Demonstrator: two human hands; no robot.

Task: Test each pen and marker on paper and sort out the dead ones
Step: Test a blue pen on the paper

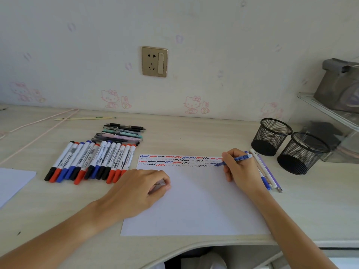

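A white sheet of paper [194, 206] lies in front of me, with rows of blue, red and black squiggles along its top edge. My right hand [240, 168] grips a blue pen [238, 158] with its tip on the paper at the right end of the squiggles. My left hand [136, 191] rests curled on the sheet's left edge and pinches a small pen cap [157, 184]. A row of whiteboard markers [91, 161] with black, red and blue caps lies left of the paper. Several thin pens [122, 133] lie stacked behind them. A few pens [269, 175] lie right of the sheet, partly hidden by my right hand.
Two black mesh pen cups [271, 135] [302, 152] stand at the right, both looking empty. A clear plastic organiser [334, 121] stands behind them. Another white sheet [13, 181] lies at the far left. A pink cord [38, 129] and a pale stick [83, 118] lie near the wall.
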